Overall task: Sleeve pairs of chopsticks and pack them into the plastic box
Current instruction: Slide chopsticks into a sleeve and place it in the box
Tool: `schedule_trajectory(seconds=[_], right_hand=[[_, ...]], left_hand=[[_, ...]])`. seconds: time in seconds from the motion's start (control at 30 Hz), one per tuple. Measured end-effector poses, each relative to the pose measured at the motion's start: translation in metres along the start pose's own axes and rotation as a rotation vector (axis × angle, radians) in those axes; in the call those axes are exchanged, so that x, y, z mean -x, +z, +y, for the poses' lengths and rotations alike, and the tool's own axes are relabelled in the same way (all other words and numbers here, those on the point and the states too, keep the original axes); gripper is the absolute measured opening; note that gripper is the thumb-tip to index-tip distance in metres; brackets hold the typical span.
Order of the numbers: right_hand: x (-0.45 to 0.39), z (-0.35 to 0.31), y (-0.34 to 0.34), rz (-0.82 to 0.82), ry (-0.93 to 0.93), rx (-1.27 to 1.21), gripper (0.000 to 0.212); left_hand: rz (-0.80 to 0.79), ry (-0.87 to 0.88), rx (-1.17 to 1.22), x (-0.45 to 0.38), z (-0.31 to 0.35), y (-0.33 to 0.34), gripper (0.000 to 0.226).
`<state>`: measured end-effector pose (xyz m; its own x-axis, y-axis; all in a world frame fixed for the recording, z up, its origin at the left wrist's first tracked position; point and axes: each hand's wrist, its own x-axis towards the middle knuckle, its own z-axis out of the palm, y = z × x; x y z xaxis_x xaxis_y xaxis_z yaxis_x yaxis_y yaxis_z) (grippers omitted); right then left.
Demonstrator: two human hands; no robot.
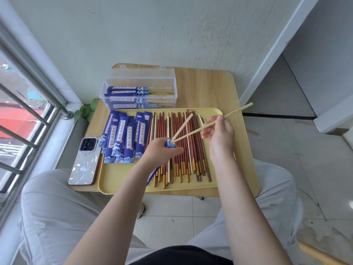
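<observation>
We are gripping blue sleeve (170,144) in left hand (161,150), fingers curled round its mouth. Right hand (219,136) pinching one pale chopstick (208,125), tip at sleeve. Plastic box (140,94) at 11 o'clock on desk (219,88).

One head-worn wide-angle camera looks forward and steeply down. It sits close above a small light wooden table (228,87). No second view.
</observation>
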<state>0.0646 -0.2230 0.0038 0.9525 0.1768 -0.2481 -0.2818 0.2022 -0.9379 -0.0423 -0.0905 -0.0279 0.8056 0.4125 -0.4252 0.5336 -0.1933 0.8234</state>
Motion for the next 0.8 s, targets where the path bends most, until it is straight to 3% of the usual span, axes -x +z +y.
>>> schedule_trajectory(seconds=[0.2,0.37,0.5,0.6,0.7,0.8], right_hand=[[0.000,0.009,-0.001,-0.098,-0.074,0.275,0.032],[0.012,0.008,0.003,-0.412,0.032,0.610,0.023],[0.016,0.012,0.004,-0.601,0.141,0.672,0.023],[0.011,0.010,0.004,-0.570,0.144,0.653,0.022],[0.002,0.010,0.005,-0.350,0.120,0.490,0.037],[-0.006,0.007,0.007,-0.168,0.022,0.323,0.026]], left_hand=[[-0.040,0.048,-0.149,-0.001,0.002,0.003,0.032],[-0.026,0.081,-0.162,-0.001,0.007,0.008,0.030],[0.016,0.147,-0.193,-0.001,0.009,0.007,0.019],[0.077,0.139,-0.236,0.000,0.005,0.008,0.020],[0.081,0.121,-0.277,-0.003,0.003,0.005,0.024],[0.050,0.118,-0.284,-0.005,0.004,0.001,0.026]])
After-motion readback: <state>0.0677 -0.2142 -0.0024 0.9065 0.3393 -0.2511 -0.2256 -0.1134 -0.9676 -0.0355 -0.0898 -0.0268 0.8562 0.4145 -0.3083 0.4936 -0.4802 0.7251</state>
